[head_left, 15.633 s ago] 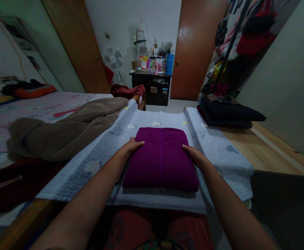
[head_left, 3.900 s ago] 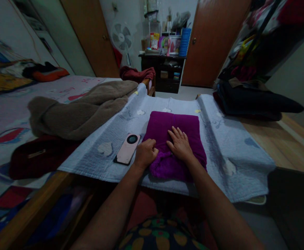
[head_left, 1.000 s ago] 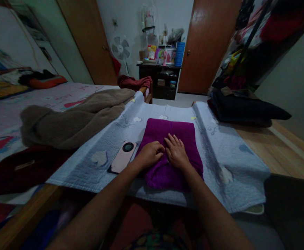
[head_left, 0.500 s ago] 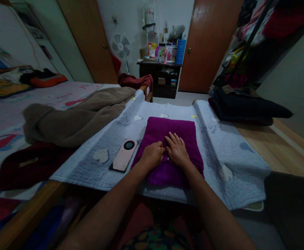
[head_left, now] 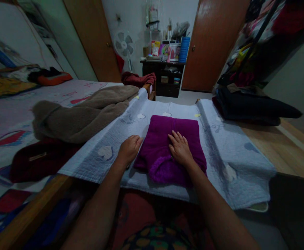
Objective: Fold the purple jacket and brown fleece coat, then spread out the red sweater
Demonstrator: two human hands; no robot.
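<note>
A folded purple garment (head_left: 172, 135) with a fuzzy part at its near edge lies on a pale blue quilted cloth (head_left: 146, 180). My right hand (head_left: 180, 147) rests flat on the garment, fingers spread. Left of the garment, my left hand (head_left: 130, 148) is closed over the cloth, its fingers bent together. The phone seen earlier at that spot is almost wholly hidden under or behind this hand; what the fingers hold cannot be made out.
A grey-brown furry garment (head_left: 81, 118) and a dark red one (head_left: 43, 158) lie on the bed at left. Dark folded clothes (head_left: 253, 106) are stacked at right. A fan (head_left: 124, 45) stands far back.
My left hand has moved left off the purple garment to where the phone lay, and now covers it. My right hand stays on the garment. The view has shifted slightly.
</note>
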